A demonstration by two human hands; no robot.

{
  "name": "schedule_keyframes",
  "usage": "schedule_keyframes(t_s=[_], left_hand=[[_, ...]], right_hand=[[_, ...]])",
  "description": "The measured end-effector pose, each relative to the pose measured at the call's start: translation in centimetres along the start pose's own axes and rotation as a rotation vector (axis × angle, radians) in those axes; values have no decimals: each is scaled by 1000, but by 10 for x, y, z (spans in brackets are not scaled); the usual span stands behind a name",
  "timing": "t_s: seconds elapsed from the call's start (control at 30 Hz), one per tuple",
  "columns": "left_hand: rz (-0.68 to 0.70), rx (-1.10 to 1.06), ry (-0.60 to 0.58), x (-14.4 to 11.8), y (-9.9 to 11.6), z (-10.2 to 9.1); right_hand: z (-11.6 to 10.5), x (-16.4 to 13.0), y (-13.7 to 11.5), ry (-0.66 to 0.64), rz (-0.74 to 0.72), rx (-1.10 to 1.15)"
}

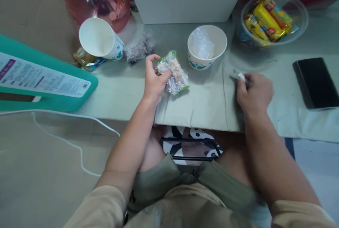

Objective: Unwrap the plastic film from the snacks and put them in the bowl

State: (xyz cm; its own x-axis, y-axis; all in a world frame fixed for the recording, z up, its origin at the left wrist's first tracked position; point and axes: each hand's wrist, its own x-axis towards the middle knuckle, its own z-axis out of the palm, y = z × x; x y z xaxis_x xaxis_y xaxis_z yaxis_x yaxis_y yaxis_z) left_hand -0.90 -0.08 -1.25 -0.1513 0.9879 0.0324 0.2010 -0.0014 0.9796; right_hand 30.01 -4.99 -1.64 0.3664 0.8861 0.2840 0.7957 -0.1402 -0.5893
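My left hand [153, 79] grips a clear plastic snack packet [174, 73] with pale pieces inside and green edging, just above the cloth-covered table [201, 104]. To the right, my right hand [254, 93] rests on the table with its fingers closed on a small white scrap [241, 76]; what the scrap is I cannot tell. An upright paper cup [207, 46] with clear plastic inside stands between and beyond both hands.
A tipped paper cup [100, 39] lies at the left beside a dark crumpled wrapper [138, 49]. A clear bowl of yellow snack bars [274, 19] sits at the back right, a black phone [315, 82] at the right, a teal box [45, 79] at the left.
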Motion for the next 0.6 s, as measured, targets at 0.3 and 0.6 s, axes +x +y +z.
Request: schedule_keyframes(t_s=[0.3, 0.6], left_hand=[[59, -4, -236, -10, 3, 8], [52, -38, -412, -17, 18, 4]], right_hand=[[18, -58, -89, -468, 6, 660], [26, -52, -115, -541, -89, 529]])
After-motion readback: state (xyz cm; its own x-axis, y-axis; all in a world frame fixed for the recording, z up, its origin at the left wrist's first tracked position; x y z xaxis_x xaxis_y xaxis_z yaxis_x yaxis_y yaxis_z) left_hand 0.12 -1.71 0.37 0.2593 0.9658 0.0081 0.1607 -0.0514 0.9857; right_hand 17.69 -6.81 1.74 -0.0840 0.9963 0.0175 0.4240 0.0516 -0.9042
